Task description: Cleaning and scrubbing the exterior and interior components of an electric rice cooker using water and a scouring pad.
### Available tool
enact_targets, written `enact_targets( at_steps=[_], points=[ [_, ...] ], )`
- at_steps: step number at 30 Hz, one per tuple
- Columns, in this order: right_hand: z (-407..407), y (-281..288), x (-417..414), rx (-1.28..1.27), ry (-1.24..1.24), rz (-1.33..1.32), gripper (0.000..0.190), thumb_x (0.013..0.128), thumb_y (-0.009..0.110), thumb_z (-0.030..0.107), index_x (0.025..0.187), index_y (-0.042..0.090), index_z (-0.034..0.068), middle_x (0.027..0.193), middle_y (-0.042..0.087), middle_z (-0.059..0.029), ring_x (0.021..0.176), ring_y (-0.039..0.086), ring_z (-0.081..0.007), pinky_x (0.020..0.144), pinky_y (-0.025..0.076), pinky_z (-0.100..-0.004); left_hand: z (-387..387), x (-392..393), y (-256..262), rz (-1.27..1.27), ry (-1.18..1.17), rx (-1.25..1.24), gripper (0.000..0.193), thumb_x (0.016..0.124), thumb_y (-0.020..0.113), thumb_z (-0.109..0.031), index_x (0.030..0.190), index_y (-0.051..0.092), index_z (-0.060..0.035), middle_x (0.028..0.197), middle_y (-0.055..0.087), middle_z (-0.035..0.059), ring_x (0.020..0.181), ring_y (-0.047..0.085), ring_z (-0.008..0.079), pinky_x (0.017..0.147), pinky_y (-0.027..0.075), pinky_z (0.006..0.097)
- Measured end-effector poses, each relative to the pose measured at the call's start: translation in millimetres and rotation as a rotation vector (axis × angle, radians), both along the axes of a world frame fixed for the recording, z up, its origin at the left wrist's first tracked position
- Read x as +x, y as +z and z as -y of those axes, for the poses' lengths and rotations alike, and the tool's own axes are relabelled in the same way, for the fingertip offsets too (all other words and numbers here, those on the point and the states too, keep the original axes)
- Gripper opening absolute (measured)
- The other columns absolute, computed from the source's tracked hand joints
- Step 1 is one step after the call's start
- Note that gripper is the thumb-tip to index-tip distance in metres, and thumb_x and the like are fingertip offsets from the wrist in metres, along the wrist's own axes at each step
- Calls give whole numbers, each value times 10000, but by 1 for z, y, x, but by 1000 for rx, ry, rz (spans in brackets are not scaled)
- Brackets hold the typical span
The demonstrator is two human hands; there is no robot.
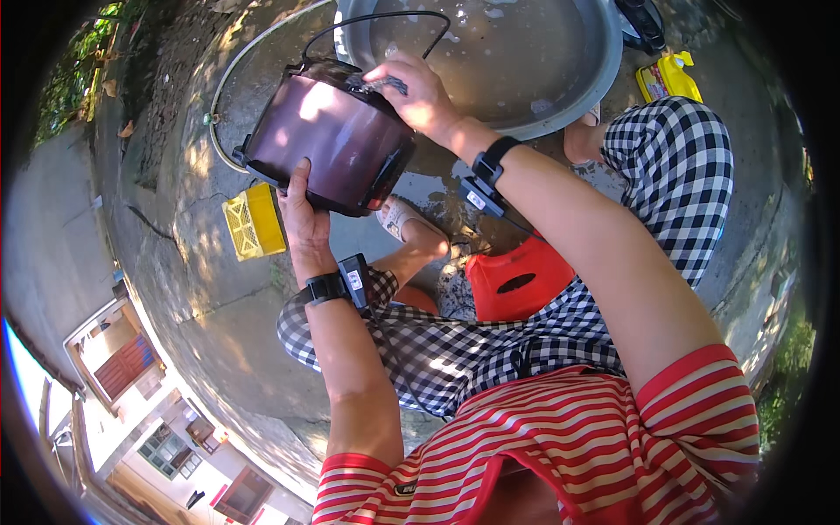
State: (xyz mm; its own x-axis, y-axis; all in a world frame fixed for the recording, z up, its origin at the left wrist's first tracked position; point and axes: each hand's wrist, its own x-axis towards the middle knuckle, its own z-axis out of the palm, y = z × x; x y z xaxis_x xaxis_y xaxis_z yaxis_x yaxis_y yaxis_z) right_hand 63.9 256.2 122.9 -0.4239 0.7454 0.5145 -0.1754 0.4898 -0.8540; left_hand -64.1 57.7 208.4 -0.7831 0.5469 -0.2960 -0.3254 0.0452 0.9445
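Note:
My left hand grips the lower edge of a purple-brown rice cooker body, its thumb along the glossy side. The cooker is tilted, and a black wire-like handle or cord arches above it. My right hand holds a dark scouring pad against the cooker's upper rim. The inside of the cooker is mostly hidden. Just beyond my right hand stands a wide metal basin of murky water with some suds.
A yellow plastic basket lies on the wet concrete at left. A yellow bottle and a black-handled item are right of the basin. A hose curves at upper left. A red plastic stool is between my legs.

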Motion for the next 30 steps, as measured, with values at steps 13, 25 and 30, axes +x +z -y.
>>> enact_targets(
  at_steps=[13, 25, 30],
  points=[
    [37, 24, -13, 50, -60, -42, 153, 784, 725, 23, 922, 701, 86, 916, 608, -95, 916, 610, -316, 870, 496, -384, -7, 2, 3, 69, 22, -24, 569, 932, 688, -221, 1424, 462, -46, 1323, 588, 114, 1210, 579, 280, 1061, 469, 473],
    [43, -25, 21, -107, -184, 83, 191, 772, 706, -35, 930, 654, 59, 938, 633, -107, 944, 611, -325, 862, 483, -382, -19, 2, -5, 145, -11, 56, 531, 889, 726, -77, 1374, 509, -66, 1277, 611, 103, 1148, 618, 277, 1014, 525, 457],
    [108, 3, 24, 35, 111, 128, 290, 710, 684, -48, 948, 613, 102, 971, 595, -74, 948, 567, -344, 875, 494, -404, -20, 15, 5, 226, 98, 78, 474, 936, 685, -151, 1356, 504, -28, 1274, 622, 151, 1132, 634, 300, 994, 537, 468]
  ],
)
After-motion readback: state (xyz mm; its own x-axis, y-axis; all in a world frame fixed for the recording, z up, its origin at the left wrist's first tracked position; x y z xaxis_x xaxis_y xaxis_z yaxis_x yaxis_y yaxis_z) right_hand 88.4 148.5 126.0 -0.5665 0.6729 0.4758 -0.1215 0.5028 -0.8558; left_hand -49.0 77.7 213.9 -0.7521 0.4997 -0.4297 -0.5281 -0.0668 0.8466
